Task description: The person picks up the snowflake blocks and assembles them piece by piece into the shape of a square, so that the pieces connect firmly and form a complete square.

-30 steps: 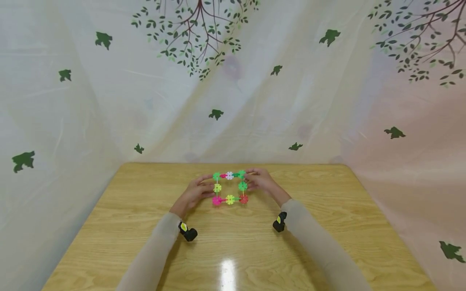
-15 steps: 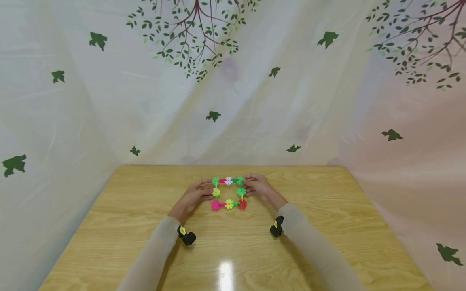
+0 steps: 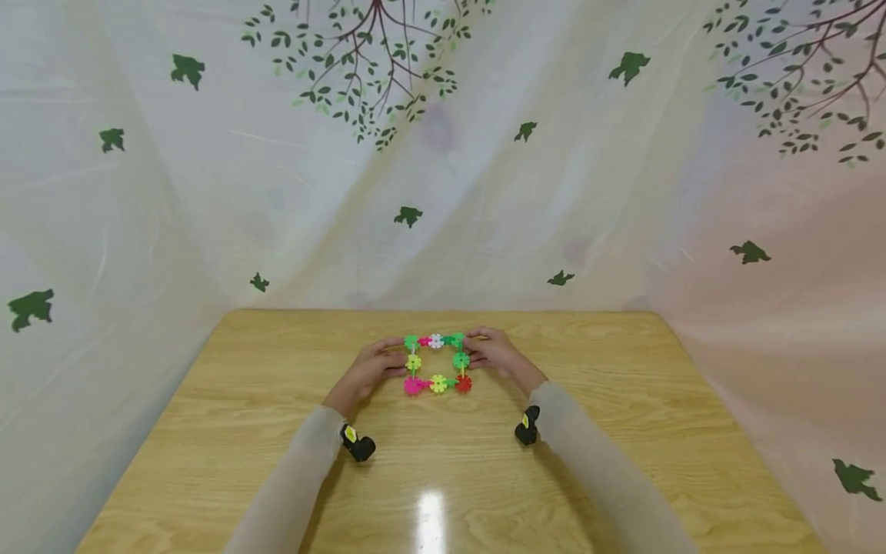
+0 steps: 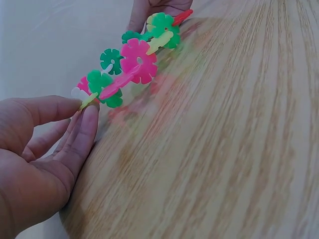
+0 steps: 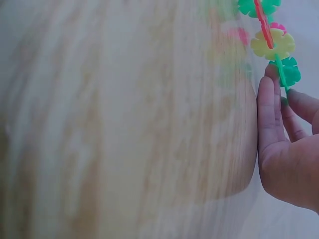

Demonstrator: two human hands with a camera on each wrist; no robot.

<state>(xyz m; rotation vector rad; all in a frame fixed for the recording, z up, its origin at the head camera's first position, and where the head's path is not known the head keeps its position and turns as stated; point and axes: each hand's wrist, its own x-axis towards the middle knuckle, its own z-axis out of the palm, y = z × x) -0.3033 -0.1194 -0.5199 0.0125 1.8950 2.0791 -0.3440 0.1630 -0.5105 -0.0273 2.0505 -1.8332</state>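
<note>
A square ring of interlocking plastic snowflake discs (image 3: 438, 383), in pink, yellow, green, red and white, is held between both hands over the far part of the table. My left hand (image 3: 369, 368) grips its left side; in the left wrist view, thumb and fingers pinch a yellow disc (image 4: 88, 101) beside a green one. On the opposite side, my right hand (image 3: 494, 351) holds the ring near its upper right corner. The right wrist view shows that thumb and fingers pinching a green disc (image 5: 289, 72), below a yellow disc (image 5: 273, 44). Whether the ring touches the tabletop I cannot tell.
The glossy wooden table (image 3: 443, 454) reflects the discs and a light. Behind and beside it hangs a pale curtain (image 3: 332, 231) with printed leaves and birds. Small black cameras (image 3: 359, 445) are strapped to both wrists.
Both hands have brought the disc ring slightly down and nearer over the table, keeping their grips. The head view has shifted a little.
</note>
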